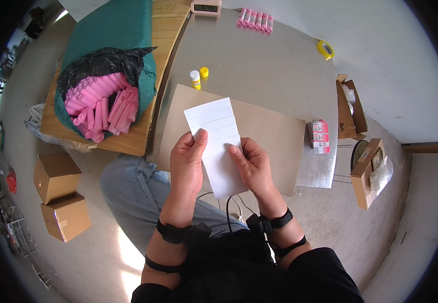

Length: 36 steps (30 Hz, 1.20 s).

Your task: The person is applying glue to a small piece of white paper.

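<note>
A long white sheet [216, 126] with several faint lines across it is held tilted over the table's near edge. My left hand [186, 160] is closed on its left side, the thumb flat on top and the fingers hidden beneath. On the right side my right hand [255, 166] grips it the same way. Under the sheet's far part lies a large brown paper or board [274, 136]. Just beyond that board, a glue stick [195, 81] stands upright beside its yellow cap [204, 72].
Pink rolls [249, 20] and a small clock [206, 7] sit at the grey table's [259, 60] far side. Yellow tape [325, 49] and pink-white printed cards [320, 136] lie rightward. A sack of pink rolls [100, 103] is left; cartons [57, 177] stand on the floor.
</note>
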Motion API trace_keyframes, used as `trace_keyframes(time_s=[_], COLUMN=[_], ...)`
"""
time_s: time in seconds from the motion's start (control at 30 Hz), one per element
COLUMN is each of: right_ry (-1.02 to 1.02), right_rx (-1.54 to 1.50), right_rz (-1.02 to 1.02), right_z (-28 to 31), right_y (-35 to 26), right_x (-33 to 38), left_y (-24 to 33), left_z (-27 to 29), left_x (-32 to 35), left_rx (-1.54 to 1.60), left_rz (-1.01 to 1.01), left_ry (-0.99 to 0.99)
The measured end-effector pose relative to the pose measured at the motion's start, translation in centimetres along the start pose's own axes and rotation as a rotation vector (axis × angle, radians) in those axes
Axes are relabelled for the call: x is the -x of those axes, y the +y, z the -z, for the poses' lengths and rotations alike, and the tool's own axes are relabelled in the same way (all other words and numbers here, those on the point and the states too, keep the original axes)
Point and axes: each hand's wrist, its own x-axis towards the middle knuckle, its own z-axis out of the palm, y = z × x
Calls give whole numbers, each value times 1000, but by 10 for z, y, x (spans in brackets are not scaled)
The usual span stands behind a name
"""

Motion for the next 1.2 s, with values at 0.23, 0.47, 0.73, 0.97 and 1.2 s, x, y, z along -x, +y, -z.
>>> trace_keyframes(time_s=[0.23, 0.47, 0.73, 0.97, 1.2], right_ry=[57, 51, 54, 67, 64], right_rx=[92, 80, 89, 22, 68], right_rz=[61, 54, 59, 40, 57], right_z=[-1, 1, 0, -6, -7], right_y=[-2, 0, 2, 5, 8], right_x=[0, 0, 0, 4, 3], left_y=[-3, -6, -8, -7, -9], left_z=[-2, -2, -2, -4, -3], left_x=[1, 1, 1, 3, 4], left_rx=[-85, -105, -133, -72, -34], left_rz=[-65, -72, -102, -87, -61], left_ry=[0, 0, 6, 27, 7])
